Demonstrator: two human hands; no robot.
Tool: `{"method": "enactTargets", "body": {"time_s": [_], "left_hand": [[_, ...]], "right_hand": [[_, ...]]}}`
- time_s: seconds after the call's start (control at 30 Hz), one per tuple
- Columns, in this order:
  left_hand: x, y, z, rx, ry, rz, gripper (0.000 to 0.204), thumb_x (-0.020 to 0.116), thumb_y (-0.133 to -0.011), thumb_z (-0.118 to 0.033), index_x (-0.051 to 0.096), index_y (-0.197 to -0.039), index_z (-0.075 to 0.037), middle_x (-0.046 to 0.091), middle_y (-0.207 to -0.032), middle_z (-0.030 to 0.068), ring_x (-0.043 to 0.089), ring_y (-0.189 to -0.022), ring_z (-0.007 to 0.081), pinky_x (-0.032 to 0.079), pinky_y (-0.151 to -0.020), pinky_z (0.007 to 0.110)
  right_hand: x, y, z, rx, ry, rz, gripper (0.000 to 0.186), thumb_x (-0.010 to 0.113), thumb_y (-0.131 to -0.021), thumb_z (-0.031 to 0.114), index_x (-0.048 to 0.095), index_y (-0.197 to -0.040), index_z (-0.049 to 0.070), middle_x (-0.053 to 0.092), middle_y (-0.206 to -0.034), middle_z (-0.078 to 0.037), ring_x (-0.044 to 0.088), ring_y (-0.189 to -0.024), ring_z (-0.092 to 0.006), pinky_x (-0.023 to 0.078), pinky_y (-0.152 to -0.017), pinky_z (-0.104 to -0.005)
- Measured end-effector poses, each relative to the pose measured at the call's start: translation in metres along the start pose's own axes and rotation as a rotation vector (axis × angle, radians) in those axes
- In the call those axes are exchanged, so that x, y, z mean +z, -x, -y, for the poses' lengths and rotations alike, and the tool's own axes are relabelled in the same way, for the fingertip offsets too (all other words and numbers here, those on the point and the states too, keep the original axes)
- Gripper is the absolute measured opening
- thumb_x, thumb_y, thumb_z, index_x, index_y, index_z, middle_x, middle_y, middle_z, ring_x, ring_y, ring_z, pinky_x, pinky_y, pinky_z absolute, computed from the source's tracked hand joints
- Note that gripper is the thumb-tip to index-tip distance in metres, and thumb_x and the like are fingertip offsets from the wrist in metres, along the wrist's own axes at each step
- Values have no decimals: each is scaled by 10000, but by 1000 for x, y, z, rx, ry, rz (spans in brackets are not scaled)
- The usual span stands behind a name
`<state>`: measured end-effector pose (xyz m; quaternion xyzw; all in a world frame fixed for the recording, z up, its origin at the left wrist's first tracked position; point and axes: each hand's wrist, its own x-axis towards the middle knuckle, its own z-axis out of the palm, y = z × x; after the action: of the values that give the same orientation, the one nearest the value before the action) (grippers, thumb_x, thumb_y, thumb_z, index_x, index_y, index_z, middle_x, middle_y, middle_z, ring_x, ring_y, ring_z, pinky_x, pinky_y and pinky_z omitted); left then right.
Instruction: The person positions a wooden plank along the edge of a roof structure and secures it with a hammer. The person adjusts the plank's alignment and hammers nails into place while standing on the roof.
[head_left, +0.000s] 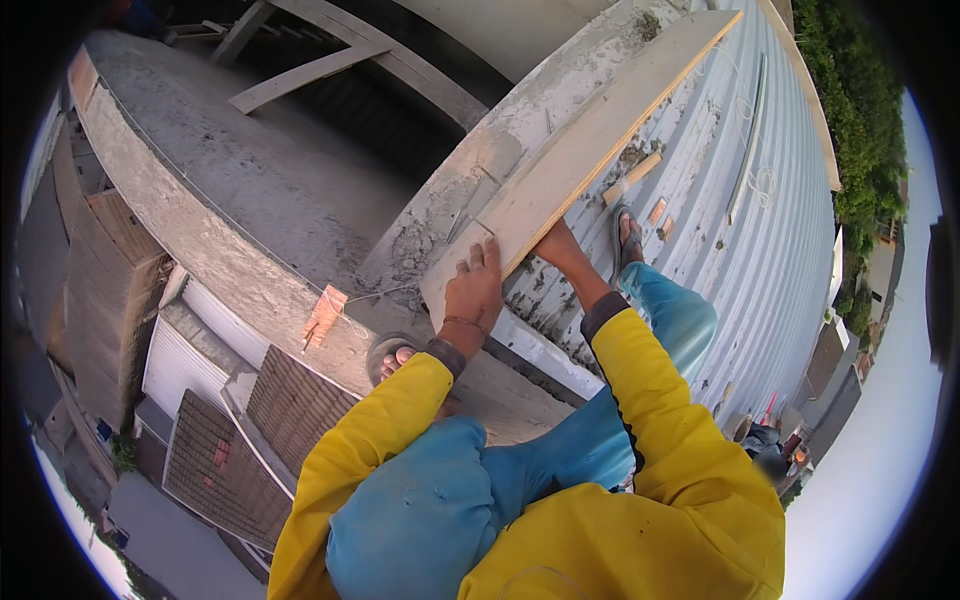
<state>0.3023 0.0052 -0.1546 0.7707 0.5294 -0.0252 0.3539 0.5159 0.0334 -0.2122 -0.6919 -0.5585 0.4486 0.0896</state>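
Note:
A long pale wooden board [600,130] lies along a rough concrete edge [410,220] in the upper middle. My left hand [474,290] rests on the board's near end, fingers apart and slightly bent, beside a thin bent metal bar [465,229]. My right hand [560,245] grips the board's outer edge, its fingertips hidden. A string runs from near the left hand to a small wooden piece [322,320] on the ledge. My sandaled feet [630,240] are at either side of my hands, the left one partly hidden by my arm.
Corrugated metal sheeting [760,280] with wood offcuts and loops of string spans the right. A concrete ledge [220,220] curves along the left, above lower tiled roofs [220,470]. A dark recess with timber planks [310,80] is upper left. Assorted items [770,445] sit lower right.

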Motion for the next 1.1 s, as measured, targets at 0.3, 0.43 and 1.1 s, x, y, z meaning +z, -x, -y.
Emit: {"method": "enactTargets", "body": {"time_s": [0.3, 0.43, 1.1], "left_hand": [[-24, -12, 24, -25, -2, 18, 705, 624, -867, -89, 427, -1542, -136, 715, -1160, 239, 714, -889, 470, 566, -775, 565], [-42, -22, 26, 29, -82, 22, 661, 652, -878, -114, 479, -1516, -143, 739, -1073, 230, 725, -840, 462, 570, -754, 571], [-65, -34, 43, 52, -39, -37, 572, 704, -867, -145, 566, -1419, -203, 740, -848, 221, 721, -798, 459, 575, -735, 564]], "right_hand": [[7, -9, 46, 28, 69, -98, 303, 677, -900, 144, 717, -1171, 15, 717, -1138, -263, 682, -1068, -456, 566, -908, -505], [39, -30, 15, -40, 98, -190, 399, 633, -939, 260, 632, -1225, -18, 728, -1074, -270, 689, -983, -500, 570, -854, -563], [-11, -33, 26, -142, -498, 199, 843, 705, -914, 632, 550, -1431, -15, 677, -1329, -157, 649, -1201, -288, 529, -987, -407]]}}
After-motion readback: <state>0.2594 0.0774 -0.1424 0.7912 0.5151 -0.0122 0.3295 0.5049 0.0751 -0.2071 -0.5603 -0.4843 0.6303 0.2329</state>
